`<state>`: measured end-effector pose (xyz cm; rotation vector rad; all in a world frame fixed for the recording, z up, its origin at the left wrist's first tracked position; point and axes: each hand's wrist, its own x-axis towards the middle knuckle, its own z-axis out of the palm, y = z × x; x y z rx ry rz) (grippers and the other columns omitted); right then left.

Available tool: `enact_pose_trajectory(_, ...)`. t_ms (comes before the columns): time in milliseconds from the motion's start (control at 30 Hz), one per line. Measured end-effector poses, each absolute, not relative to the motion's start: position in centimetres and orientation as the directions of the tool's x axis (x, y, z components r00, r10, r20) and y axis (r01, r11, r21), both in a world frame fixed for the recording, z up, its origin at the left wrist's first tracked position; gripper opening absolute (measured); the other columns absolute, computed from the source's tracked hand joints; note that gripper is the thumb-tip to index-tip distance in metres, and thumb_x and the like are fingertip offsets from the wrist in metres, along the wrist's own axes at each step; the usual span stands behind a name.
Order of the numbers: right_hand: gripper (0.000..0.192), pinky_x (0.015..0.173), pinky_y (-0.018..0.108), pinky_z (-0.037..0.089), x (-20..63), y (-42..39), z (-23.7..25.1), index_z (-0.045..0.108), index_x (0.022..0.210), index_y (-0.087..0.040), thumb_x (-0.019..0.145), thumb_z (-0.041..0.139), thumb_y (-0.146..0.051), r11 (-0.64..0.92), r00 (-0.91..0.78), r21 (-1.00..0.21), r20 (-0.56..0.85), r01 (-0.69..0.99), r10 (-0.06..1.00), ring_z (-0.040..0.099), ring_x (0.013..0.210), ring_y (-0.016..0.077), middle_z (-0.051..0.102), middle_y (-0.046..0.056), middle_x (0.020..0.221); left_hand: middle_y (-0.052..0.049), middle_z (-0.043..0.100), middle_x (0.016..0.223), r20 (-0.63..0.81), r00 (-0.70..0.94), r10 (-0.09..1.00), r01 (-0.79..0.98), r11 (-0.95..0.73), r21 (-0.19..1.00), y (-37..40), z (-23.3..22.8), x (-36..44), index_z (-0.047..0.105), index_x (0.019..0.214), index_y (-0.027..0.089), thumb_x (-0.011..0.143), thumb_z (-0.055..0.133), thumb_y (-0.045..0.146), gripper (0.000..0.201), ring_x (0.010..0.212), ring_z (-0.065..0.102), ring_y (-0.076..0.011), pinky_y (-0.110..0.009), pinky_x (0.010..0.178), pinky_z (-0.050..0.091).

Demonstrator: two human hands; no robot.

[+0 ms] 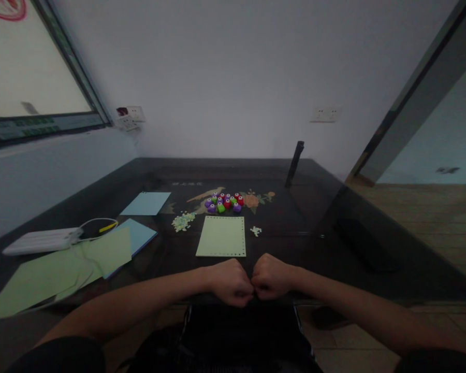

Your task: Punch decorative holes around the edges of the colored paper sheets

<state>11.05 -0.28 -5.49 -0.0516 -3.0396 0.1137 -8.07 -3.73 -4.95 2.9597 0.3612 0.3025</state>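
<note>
My left hand (232, 282) and my right hand (271, 277) are both closed into fists at the front edge of the dark table, knuckles close together. Nothing sticks out of either fist. Just beyond them lies a pale yellow-green sheet of paper (221, 236) with small punched shapes along its edges. Behind the sheet stands a cluster of small purple, green and red craft punches (226, 202) with white tops. A pile of paper cutouts (183, 221) lies left of the sheet, and a smaller heap of cutouts (256, 231) lies to its right.
At the left lie yellow-green sheets (62, 272), blue sheets (140, 235) and a white power strip (42, 241) with a cable. Another light blue sheet (146, 203) is farther back. A black upright stick (294, 165) stands at the back right. A dark flat object (365, 244) lies right.
</note>
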Motion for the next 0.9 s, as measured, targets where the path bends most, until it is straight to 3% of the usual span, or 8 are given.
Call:
enact_pose_trajectory(400, 0.016, 0.048, 0.026, 0.02, 10.94, -0.33, -5.24, 0.059, 0.057, -0.02, 0.07, 0.051, -0.023, 0.993, -0.994, -0.107, 0.08, 0.059, 0.068, 0.049, 0.048, 0.0118, 0.062, 0.001, 0.054, 0.0, 0.064, 0.057, 0.167, 0.95, 0.264, 0.233, -0.955, 0.183, -3.66, -4.83, -8.0, 0.054, 0.057, 0.02, 0.074, 0.056, 0.022, 0.017, 0.053, 0.057, -0.0116, -0.025, 0.047, 0.033)
enact_pose_trajectory(900, 0.016, 0.047, 0.027, 0.018, 10.71, -0.58, -5.0, 0.062, 0.057, -0.018, 0.069, 0.054, -0.025, 0.98, -0.982, -0.085, 0.054, 0.178, 0.183, 0.052, 0.05, 0.0119, 0.066, 0.002, 0.057, 0.001, 0.063, 0.054, 0.197, 0.932, 0.305, 0.272, -0.946, 0.175, -3.56, -5.22, -7.99, 0.054, 0.056, 0.019, 0.074, 0.055, 0.019, 0.018, 0.047, 0.054, -0.0101, -0.024, 0.046, 0.03)
